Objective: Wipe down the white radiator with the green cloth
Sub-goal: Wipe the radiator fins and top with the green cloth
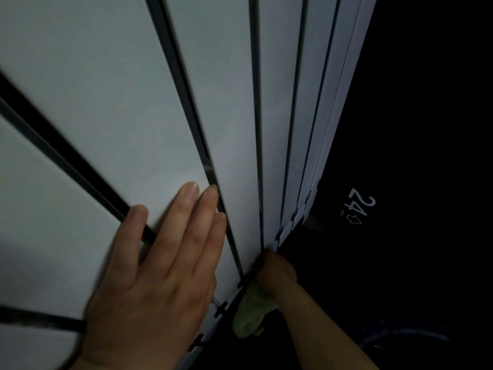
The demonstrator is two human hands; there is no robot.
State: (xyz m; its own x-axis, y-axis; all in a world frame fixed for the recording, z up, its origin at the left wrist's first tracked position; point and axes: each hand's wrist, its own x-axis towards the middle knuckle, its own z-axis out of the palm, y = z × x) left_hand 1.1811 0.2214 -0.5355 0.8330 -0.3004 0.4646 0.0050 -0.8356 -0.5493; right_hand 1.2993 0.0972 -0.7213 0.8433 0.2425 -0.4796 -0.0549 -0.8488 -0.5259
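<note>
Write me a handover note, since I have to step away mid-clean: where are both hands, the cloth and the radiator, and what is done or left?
Left hand: lies flat, fingers straight, on the front panels of the white radiator.
Right hand: grips the green cloth against the radiator's edge, next to the dark area; its fingertips are hidden.
Done: the picture is too dim to show which panels are wiped.
Left: probably finishing this edge, then the dark slots between panels.
</note>
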